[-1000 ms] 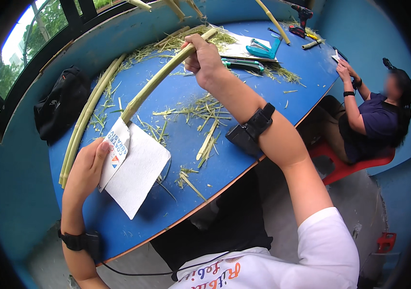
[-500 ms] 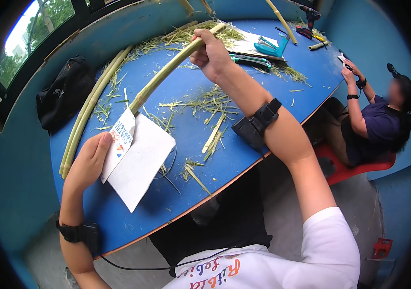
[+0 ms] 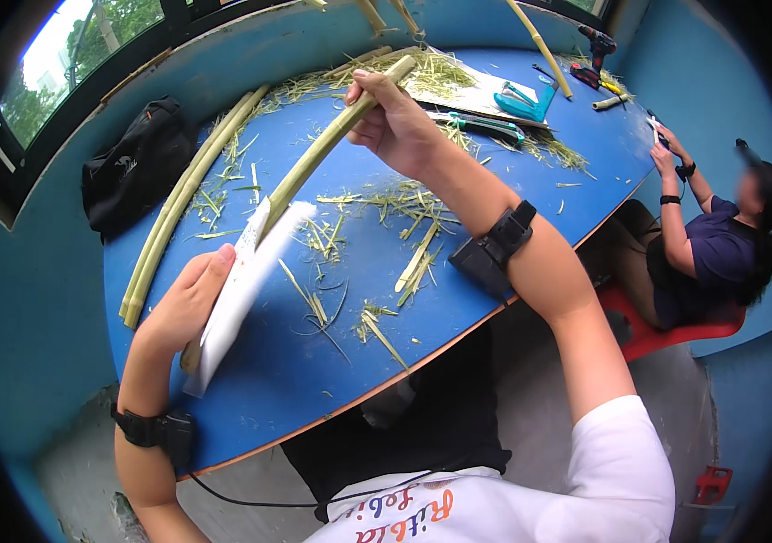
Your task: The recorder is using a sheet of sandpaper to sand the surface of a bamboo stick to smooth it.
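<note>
A long green bamboo strip [image 3: 309, 167] slants over the table, its far end up to the right. My right hand [image 3: 393, 127] is closed around it near that far end. My left hand [image 3: 182, 303] is closed on a white-backed sheet of sandpaper [image 3: 243, 294], folded about the lower part of the bamboo. The left thumb presses on top of the fold, while the fingers underneath are hidden. One flap of the sheet hangs loose to the right, smeared by motion. The bamboo's near end pokes out below the left hand.
Green shavings [image 3: 417, 213] litter the blue table [image 3: 359, 335]. Two bamboo strips [image 3: 182, 204] lie on the left beside a black bag [image 3: 137, 163]. Toward the back are a teal hacksaw-like tool [image 3: 523, 101], a cutter [image 3: 485, 125] and a drill [image 3: 596, 50]. A co-worker [image 3: 720, 235] sits at right.
The sandpaper has slid along the bamboo and its loose flap has swung narrower and blurred. The bamboo's near end now shows below my left hand. My right hand has shifted slightly left.
</note>
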The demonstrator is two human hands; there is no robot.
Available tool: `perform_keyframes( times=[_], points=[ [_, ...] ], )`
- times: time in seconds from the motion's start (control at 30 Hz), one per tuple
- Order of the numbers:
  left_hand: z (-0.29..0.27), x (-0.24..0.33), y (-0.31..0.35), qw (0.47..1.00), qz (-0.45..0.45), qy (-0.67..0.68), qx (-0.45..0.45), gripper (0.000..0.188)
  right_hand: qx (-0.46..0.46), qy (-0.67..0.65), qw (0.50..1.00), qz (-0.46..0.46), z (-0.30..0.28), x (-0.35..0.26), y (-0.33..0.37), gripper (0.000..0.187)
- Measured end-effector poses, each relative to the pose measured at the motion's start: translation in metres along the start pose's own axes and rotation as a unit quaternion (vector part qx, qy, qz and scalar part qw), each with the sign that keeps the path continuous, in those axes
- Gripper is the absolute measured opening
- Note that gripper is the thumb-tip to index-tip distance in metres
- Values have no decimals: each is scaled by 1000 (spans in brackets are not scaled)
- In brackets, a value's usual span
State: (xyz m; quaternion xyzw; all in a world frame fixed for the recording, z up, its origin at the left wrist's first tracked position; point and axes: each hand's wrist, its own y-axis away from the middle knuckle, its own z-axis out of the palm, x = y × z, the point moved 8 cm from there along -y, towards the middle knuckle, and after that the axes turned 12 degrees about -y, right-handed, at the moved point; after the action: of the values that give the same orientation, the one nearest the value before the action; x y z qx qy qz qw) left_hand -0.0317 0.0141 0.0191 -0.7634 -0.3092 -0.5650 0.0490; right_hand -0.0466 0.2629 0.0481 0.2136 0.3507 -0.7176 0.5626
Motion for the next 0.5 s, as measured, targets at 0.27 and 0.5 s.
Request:
perform_keyframes(
  times=[0.27, 0.5],
  points=[
    [-28, 29, 0, 870, 117, -436, 197, 42, 243, 16, 963, -115, -49, -36, 4, 19],
    [-32, 5, -5, 944, 116, -270, 148, 43, 85, -12, 994, -67, -34, -22, -13, 22]
  ],
)
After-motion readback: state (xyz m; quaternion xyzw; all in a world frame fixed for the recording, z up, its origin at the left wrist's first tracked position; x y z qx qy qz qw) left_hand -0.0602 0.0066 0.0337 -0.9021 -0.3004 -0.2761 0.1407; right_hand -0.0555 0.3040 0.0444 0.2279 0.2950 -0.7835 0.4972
